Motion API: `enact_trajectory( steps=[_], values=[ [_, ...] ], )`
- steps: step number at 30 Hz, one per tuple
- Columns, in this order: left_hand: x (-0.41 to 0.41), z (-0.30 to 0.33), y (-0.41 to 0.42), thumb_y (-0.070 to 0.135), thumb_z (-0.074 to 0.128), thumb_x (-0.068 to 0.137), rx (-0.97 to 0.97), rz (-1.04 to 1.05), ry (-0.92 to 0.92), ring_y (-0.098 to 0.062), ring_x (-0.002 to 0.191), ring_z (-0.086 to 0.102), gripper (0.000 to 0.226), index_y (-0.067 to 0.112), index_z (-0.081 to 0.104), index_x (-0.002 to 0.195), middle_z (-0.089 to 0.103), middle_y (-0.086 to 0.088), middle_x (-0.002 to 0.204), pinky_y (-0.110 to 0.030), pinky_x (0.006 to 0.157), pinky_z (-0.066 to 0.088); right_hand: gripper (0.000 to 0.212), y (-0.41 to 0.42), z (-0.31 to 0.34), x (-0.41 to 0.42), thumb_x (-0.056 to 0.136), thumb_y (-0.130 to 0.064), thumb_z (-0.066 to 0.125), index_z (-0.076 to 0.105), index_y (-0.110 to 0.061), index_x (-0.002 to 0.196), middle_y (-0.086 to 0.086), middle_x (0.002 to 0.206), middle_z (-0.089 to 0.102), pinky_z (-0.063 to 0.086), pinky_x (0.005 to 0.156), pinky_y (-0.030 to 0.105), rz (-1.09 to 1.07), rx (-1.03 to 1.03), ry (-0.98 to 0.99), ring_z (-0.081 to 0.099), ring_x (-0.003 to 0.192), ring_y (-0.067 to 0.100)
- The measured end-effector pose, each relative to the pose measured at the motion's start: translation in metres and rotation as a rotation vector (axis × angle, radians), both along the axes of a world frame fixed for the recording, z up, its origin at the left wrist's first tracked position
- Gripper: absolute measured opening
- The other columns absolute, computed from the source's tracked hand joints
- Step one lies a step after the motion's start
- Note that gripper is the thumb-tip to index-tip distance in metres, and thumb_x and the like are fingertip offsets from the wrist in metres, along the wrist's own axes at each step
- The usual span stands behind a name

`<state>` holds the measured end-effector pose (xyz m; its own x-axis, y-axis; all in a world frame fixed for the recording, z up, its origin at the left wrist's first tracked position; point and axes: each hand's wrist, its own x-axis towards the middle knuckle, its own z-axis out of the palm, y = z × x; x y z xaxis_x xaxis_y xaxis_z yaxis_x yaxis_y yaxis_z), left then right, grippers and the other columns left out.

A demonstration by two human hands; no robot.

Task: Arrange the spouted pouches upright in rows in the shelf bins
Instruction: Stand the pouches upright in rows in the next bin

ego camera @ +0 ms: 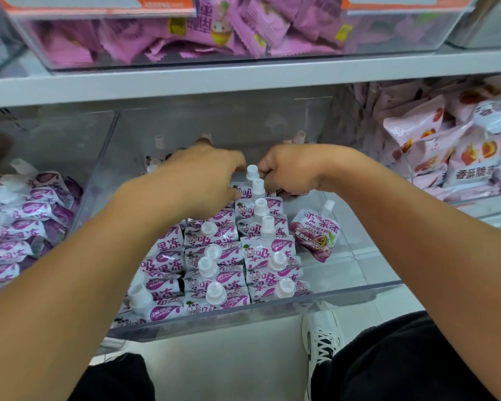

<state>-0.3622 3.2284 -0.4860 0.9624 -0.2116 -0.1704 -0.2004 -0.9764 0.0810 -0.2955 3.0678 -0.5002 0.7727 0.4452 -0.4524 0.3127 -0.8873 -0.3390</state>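
Nearest the viewer, a white shoe stands on the floor below the bin, a clear tray on the middle shelf. Inside it, the pouches stand upright in three rows that run from near to far, filling the left and centre; their white caps point up. On the bare right floor of the bin, one pouch lies tilted and apart from the rows, its cap toward the far right.

At the far end of the rows both hands work. The left hand reaches down over the left and middle rows, fingers curled into the pouches; what it grasps cannot be told. The right hand is clenched just right of the farthest cap, fingers hidden, so its grasp cannot be told either.

Farther left, a neighbouring bin holds loose pouches; pink packets fill the bin at right.

Likely risks: pressing the far pouches sideways could topple the close-packed rows like dominoes, and the stray pouch may be overlooked.
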Motion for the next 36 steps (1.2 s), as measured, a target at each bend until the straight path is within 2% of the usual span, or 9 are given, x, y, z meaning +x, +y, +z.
enact_trajectory(
  steps=[2, 4, 5, 7, 10, 15, 22, 29, 36],
  values=[
    [0.003, -0.002, -0.009, 0.036, 0.054, 0.098, 0.143, -0.029, 0.082, -0.027, 0.115, 0.046, 0.036, 0.031, 0.045, 0.132, 0.045, 0.002, 0.097, -0.036, 0.082, 0.035, 0.016, 0.000, 0.002, -0.001, 0.096, -0.009, 0.054, 0.070, -0.010, 0.100, 0.010, 0.084, 0.064, 0.003, 0.065, 0.032, 0.011, -0.009, 0.027, 0.042, 0.076, 0.018],
    [0.008, -0.003, -0.016, 0.033, 0.055, 0.098, 0.214, -0.036, 0.095, -0.026, 0.105, 0.049, 0.031, 0.027, 0.051, 0.129, 0.048, 0.002, 0.095, -0.037, 0.078, 0.035, 0.016, -0.002, 0.009, -0.002, 0.093, -0.006, 0.058, 0.072, -0.012, 0.097, 0.002, 0.076, 0.065, 0.009, 0.050, 0.017, 0.024, -0.002, 0.050, 0.051, 0.067, 0.012],
    [0.010, -0.003, -0.019, 0.031, 0.057, 0.097, 0.230, -0.034, 0.080, -0.025, 0.098, 0.050, 0.028, 0.026, 0.055, 0.124, 0.051, 0.002, 0.094, -0.037, 0.077, 0.036, 0.017, -0.004, 0.013, -0.001, 0.091, -0.004, 0.062, 0.073, -0.014, 0.098, 0.000, 0.076, 0.068, 0.025, 0.049, 0.007, 0.021, 0.016, 0.023, 0.060, 0.067, 0.013],
    [0.011, -0.004, -0.021, 0.029, 0.056, 0.098, 0.237, -0.022, 0.070, -0.025, 0.092, 0.048, 0.021, 0.023, 0.058, 0.118, 0.053, 0.000, 0.092, -0.039, 0.077, 0.037, 0.022, -0.010, 0.019, 0.005, 0.083, -0.005, 0.071, 0.074, -0.015, 0.103, 0.003, 0.095, 0.072, 0.057, 0.075, 0.027, -0.014, -0.021, -0.258, 0.069, 0.085, 0.022],
    [0.009, -0.005, -0.019, 0.032, 0.051, 0.101, 0.215, -0.034, 0.090, -0.025, 0.091, 0.043, 0.015, 0.023, 0.057, 0.111, 0.049, 0.001, 0.086, -0.043, 0.087, 0.036, 0.033, -0.019, 0.017, 0.014, 0.076, -0.011, 0.079, 0.069, -0.012, 0.107, 0.010, 0.106, 0.067, 0.057, 0.083, 0.038, -0.084, -0.204, -0.618, 0.065, 0.094, 0.032],
    [0.005, -0.002, -0.014, 0.033, 0.046, 0.103, 0.149, -0.023, 0.105, -0.023, 0.085, 0.038, 0.008, 0.028, 0.048, 0.097, 0.040, 0.005, 0.075, -0.044, 0.088, 0.035, 0.028, -0.017, -0.007, 0.015, 0.078, -0.008, 0.074, 0.068, -0.009, 0.106, 0.011, 0.101, 0.066, 0.055, 0.073, 0.034, -0.036, -0.254, -0.498, 0.064, 0.085, 0.031],
    [0.002, -0.009, -0.021, 0.036, 0.054, 0.099, -0.003, 0.103, -0.079, -0.025, 0.082, 0.049, 0.016, 0.029, 0.059, 0.085, 0.058, 0.000, 0.086, -0.037, 0.077, 0.034, 0.046, -0.014, -0.015, 0.017, 0.083, -0.009, 0.069, 0.056, -0.015, 0.127, 0.012, 0.115, 0.063, 0.046, 0.072, 0.036, -0.074, -0.262, -0.537, 0.063, 0.100, 0.037],
    [0.004, -0.011, -0.019, 0.017, 0.055, 0.098, -0.103, 0.062, -0.034, -0.020, 0.079, 0.051, 0.018, 0.033, 0.059, 0.104, 0.063, 0.005, 0.091, -0.038, 0.077, 0.037, 0.032, -0.015, -0.012, 0.020, 0.078, -0.012, 0.076, 0.065, -0.010, 0.108, 0.012, 0.103, 0.065, 0.042, 0.065, 0.029, -0.116, -0.177, -0.526, 0.056, 0.077, 0.028],
    [0.006, -0.007, -0.010, 0.005, 0.046, 0.098, -0.070, 0.020, 0.071, -0.018, 0.075, 0.048, 0.039, 0.038, 0.053, 0.116, 0.061, 0.005, 0.103, -0.034, 0.066, 0.041, 0.019, -0.013, 0.006, 0.011, 0.085, -0.003, 0.060, 0.072, -0.015, 0.095, 0.004, 0.090, 0.063, 0.047, 0.076, 0.026, 0.006, 0.086, -0.644, 0.064, 0.092, 0.027]
  ],
)
